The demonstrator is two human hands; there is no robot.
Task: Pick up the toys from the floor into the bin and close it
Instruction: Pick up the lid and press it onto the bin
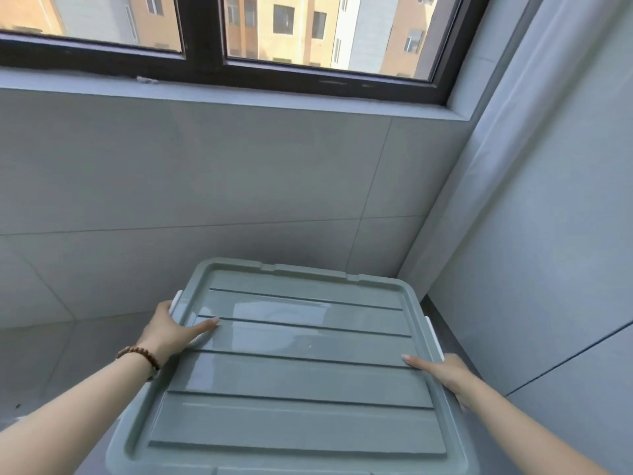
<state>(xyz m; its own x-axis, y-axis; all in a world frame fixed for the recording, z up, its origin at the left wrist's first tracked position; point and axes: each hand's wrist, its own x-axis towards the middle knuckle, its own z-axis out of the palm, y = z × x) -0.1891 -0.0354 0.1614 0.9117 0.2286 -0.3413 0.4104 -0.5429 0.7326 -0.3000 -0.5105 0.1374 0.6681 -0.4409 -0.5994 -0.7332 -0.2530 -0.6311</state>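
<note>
The grey-green rectangular plastic lid (291,365), ribbed with four long grooves across its top and a raised rim all round, lies flat and level low in the head view, above the far right corner of the floor (37,365) where two walls meet. It hides the bin body beneath it, so whether it is fully seated cannot be told. A small white latch (176,301) stands at its left edge and another white latch (433,337) at its right edge.

The left hand (171,332) grips the lid's left edge just beside the left latch: the thumb lies straight on the top, pointing inward along a groove, and the fingers curl over the rim out of sight. The right hand (445,371) grips the right edge just below the right latch in the same way, thumb flat on top, fingers wrapped under the rim.

A brown wooden bead bracelet (138,358) circles the left wrist. Both forearms are bare.

Behind the lid rises a grey tiled wall (205,183) with a grey sill (239,94) and a dark-framed window (205,46), through which beige and white buildings (291,29) show. A pale grey panelled wall (555,234) stands to the right.
</note>
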